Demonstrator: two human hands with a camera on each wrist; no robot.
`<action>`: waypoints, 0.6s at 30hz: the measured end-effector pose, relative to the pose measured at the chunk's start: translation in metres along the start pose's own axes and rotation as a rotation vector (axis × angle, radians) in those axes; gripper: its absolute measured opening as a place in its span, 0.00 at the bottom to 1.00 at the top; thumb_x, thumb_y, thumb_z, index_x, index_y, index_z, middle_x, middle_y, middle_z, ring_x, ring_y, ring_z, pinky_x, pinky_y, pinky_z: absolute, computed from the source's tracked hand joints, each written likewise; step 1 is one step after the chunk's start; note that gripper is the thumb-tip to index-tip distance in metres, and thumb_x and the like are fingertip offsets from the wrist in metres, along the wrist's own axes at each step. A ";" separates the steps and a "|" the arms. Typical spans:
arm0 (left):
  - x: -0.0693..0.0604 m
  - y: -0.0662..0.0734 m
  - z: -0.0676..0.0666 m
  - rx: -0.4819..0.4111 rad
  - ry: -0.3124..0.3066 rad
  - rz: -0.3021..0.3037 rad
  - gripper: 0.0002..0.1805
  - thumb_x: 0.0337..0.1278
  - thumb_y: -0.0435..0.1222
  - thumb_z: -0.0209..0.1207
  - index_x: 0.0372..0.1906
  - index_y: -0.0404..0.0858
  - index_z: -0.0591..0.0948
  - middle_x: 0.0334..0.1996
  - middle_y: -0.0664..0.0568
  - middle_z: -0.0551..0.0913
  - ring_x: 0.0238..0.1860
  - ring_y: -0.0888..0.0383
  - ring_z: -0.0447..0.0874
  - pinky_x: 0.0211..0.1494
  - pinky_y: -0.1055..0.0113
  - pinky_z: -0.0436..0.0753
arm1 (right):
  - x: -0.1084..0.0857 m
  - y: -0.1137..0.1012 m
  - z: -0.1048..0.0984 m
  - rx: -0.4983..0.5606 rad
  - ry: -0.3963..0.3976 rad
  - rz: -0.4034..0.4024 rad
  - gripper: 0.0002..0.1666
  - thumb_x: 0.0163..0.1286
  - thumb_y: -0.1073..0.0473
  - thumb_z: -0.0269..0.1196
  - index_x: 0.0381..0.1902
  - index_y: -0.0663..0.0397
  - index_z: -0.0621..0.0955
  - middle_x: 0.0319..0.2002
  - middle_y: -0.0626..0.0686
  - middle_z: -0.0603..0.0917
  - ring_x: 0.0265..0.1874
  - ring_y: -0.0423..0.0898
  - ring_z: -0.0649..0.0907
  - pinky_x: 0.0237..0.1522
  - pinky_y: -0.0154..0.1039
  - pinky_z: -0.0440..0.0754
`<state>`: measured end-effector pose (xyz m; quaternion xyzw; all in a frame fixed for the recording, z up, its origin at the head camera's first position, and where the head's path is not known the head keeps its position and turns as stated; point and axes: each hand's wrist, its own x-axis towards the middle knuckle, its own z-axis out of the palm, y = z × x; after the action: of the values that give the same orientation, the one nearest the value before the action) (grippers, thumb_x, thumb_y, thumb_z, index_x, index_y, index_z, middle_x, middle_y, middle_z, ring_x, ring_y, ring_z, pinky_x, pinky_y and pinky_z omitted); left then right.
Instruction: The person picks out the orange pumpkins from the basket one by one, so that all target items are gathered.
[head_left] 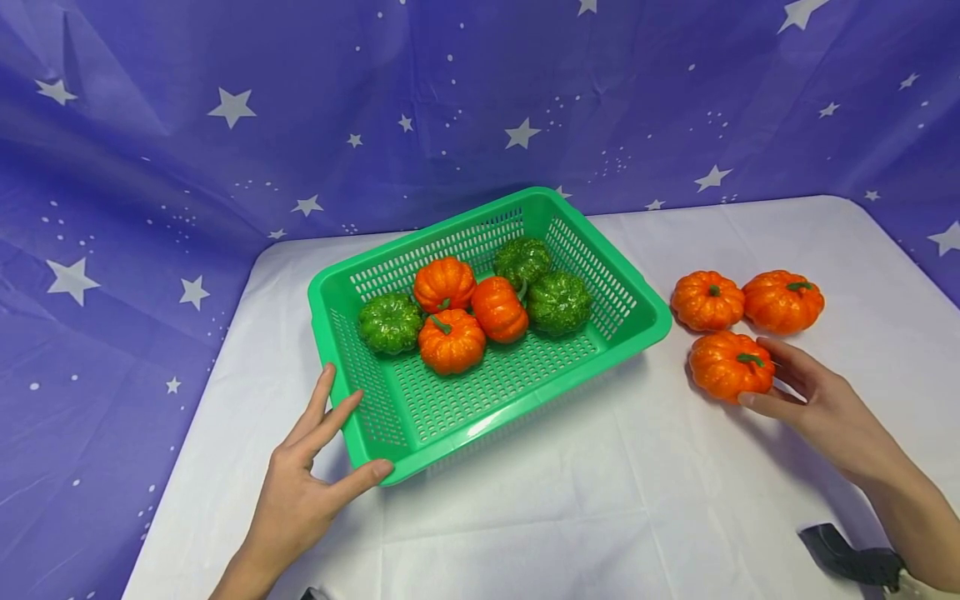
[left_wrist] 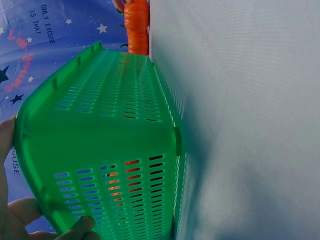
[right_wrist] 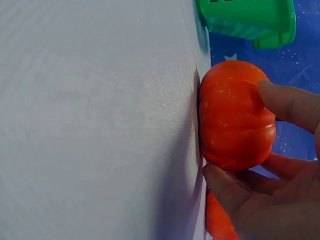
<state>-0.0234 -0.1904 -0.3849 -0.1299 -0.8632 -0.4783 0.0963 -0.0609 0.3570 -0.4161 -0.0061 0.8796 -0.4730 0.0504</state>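
My left hand (head_left: 296, 492) rests spread on the left corner of a green plastic basket (head_left: 495, 418), thumb and straight fingers touching its rim. In the left wrist view, some fingertips (left_wrist: 82, 227) lie against its outer wall. Inside the basket are several small pumpkins, among them an orange pumpkin (head_left: 452, 342) and a green pumpkin (head_left: 390, 323). Right of the basket, my right hand (head_left: 836, 417) holds an orange pumpkin (head_left: 727, 367) between thumb and fingers, low at the tabletop. Its green stem points up. The right wrist view shows this pumpkin (right_wrist: 235, 117) from its side.
Just behind the held pumpkin, two more orange pumpkins, a left one (head_left: 707, 302) and a right one (head_left: 783, 302), sit side by side. A white cloth (head_left: 525, 533) covers the table. Behind it hangs a purple curtain (head_left: 465, 108) with stars. A black strap (head_left: 851, 557) is by my right wrist.
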 end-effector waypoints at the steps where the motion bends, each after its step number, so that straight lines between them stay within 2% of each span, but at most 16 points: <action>1: 0.000 0.000 0.000 -0.001 0.001 0.000 0.43 0.39 0.29 0.77 0.67 0.36 0.74 0.77 0.50 0.52 0.71 0.35 0.56 0.66 0.81 0.59 | 0.000 0.000 0.000 -0.001 0.000 0.001 0.48 0.69 0.62 0.65 0.79 0.57 0.52 0.76 0.61 0.54 0.68 0.36 0.63 0.53 0.16 0.66; 7: 0.000 0.000 0.000 0.003 0.004 0.006 0.43 0.39 0.29 0.77 0.67 0.36 0.74 0.77 0.50 0.52 0.70 0.35 0.57 0.66 0.81 0.60 | 0.001 0.000 0.000 0.003 -0.003 -0.002 0.48 0.69 0.63 0.65 0.79 0.55 0.53 0.76 0.59 0.54 0.68 0.36 0.63 0.53 0.16 0.67; 13: 0.000 0.000 0.000 -0.002 0.006 0.009 0.43 0.39 0.28 0.77 0.67 0.36 0.74 0.77 0.50 0.52 0.70 0.34 0.57 0.66 0.81 0.60 | 0.003 0.000 0.001 0.027 0.012 -0.050 0.48 0.68 0.67 0.65 0.78 0.55 0.54 0.75 0.54 0.57 0.65 0.32 0.65 0.53 0.17 0.68; 18: 0.000 -0.001 0.000 0.002 0.003 0.005 0.43 0.39 0.29 0.77 0.67 0.36 0.74 0.77 0.50 0.52 0.70 0.35 0.57 0.66 0.81 0.60 | 0.004 -0.002 0.002 0.031 0.027 -0.035 0.47 0.67 0.68 0.65 0.78 0.54 0.55 0.75 0.52 0.58 0.64 0.32 0.66 0.53 0.18 0.68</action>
<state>-0.0235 -0.1910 -0.3852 -0.1314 -0.8631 -0.4775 0.0991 -0.0650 0.3542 -0.4153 -0.0141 0.8725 -0.4875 0.0303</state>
